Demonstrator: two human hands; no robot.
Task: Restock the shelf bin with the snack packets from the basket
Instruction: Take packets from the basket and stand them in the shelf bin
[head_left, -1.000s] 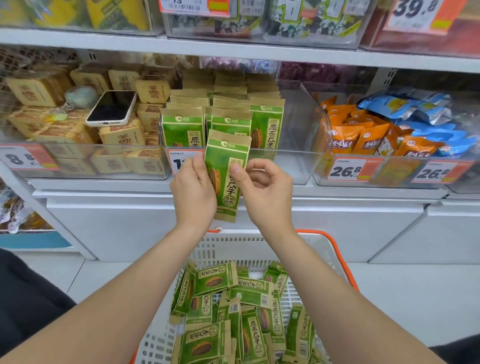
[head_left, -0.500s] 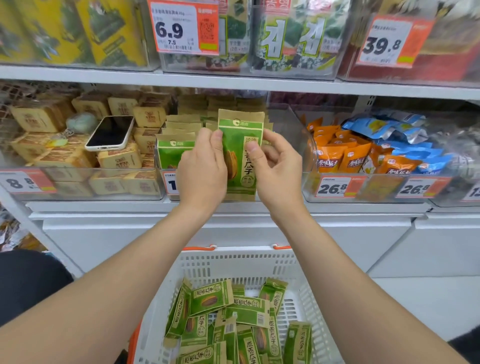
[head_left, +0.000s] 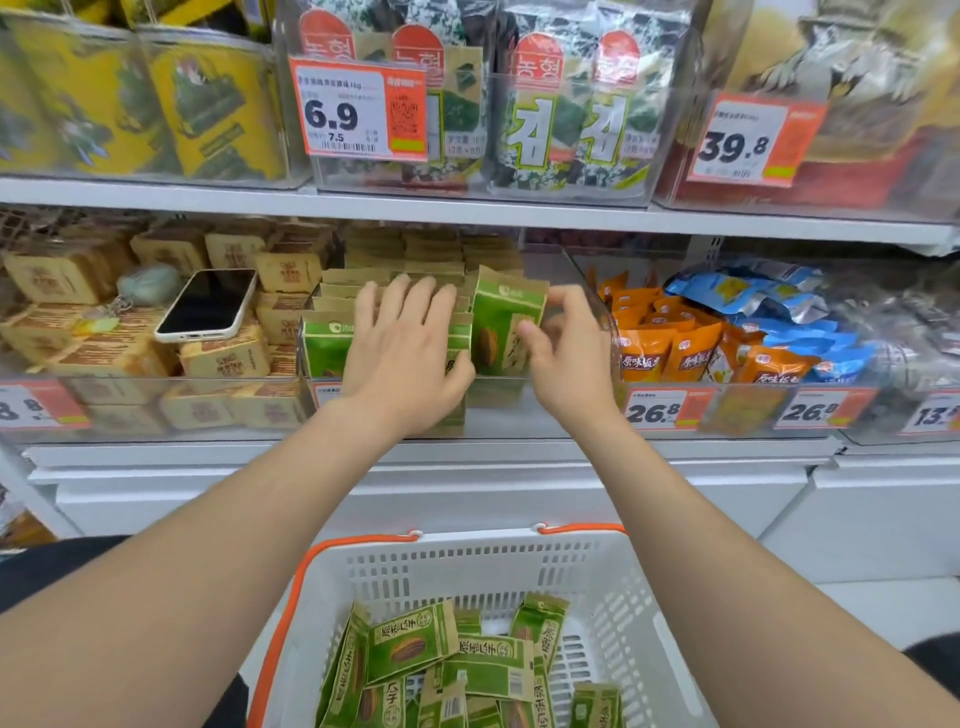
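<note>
Left hand (head_left: 405, 348) presses flat, fingers spread, on the binned packets (head_left: 324, 343); right hand (head_left: 566, 353) pinches an upright green packet (head_left: 498, 332).

The left hand (head_left: 405, 358) lies flat on the row of green packets (head_left: 324, 345) in the clear bin (head_left: 586, 283), the right hand (head_left: 569, 358) pinches one upright packet (head_left: 506, 327) just beside them, and more loose packets (head_left: 457, 665) lie in the white basket (head_left: 519, 556) below.
</note>
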